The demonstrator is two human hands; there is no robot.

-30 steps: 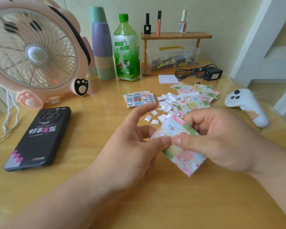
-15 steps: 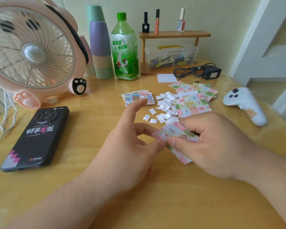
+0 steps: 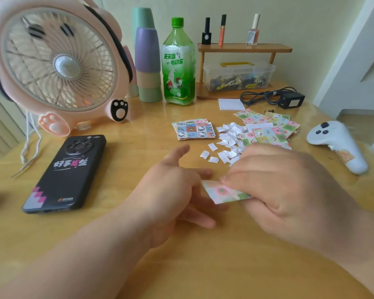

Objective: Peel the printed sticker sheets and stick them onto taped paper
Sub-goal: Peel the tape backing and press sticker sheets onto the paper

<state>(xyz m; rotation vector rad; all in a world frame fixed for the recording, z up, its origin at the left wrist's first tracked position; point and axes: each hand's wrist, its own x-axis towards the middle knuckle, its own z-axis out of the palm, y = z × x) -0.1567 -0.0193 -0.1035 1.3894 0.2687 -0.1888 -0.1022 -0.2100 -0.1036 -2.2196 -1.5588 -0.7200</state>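
Sticker sheet (image 3: 222, 192) pinched at its right end in the right hand (image 3: 285, 190), thumb and fingers curled over it, low over the wooden table (image 3: 203, 266) and right in front of the body. Left hand (image 3: 173, 190) loose and spread beside the sheet's free corner, index finger lifted, gripping nothing (contact with the paper too blurred to call). Looks like a hunt for an edge to lift.

Risks from here:
- Tearing a sticker if pulled fast from a creased corner.
- Folding the sticky face onto itself with only one hand steadying.
- Picking up stray white backing scraps (image 3: 227, 143) just behind, easy to brush with a knuckle.
- Nudging the spare pastel sheets (image 3: 268, 134) out of their pile.

Taped paper not clearly identifiable anywhere on the table, so landing spot uncertain.
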